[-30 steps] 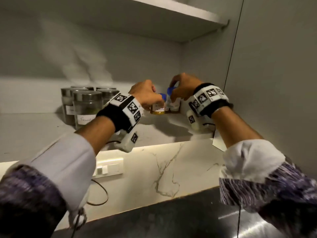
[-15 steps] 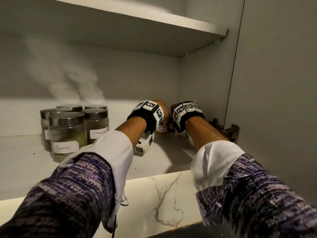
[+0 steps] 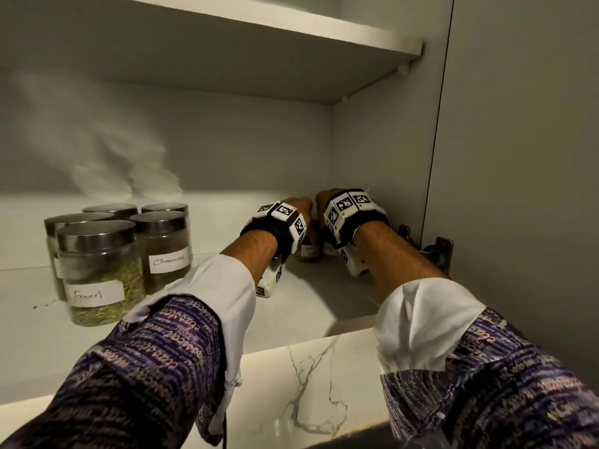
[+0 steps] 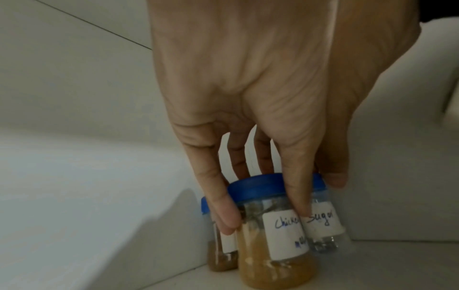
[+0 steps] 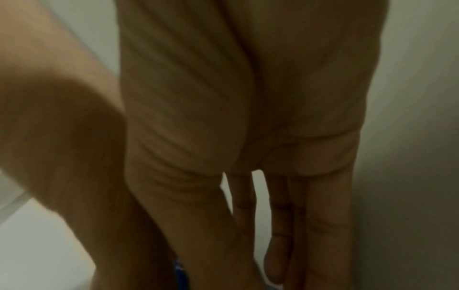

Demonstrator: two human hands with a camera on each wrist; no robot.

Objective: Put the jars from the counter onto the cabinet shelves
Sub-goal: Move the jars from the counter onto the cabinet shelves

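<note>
Deeper into the cabinet's back right corner than half a second ago; left hand [image 4: 261,102] curled over the blue lid, gripping the chicken jar [image 4: 275,231] upright on the lower shelf [image 3: 308,296], sugar jar [image 4: 323,223] touching beside; right hand [image 3: 327,202] alongside, grasp hidden, cannot tell; steel-lidded jars [image 3: 100,270] unmoved, left.

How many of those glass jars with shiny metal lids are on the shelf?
5, clustered on the left: the Fennel jar in front, the Cinnamon jar beside it, a third jar behind Fennel, two back jars. Others could hide behind.
</note>
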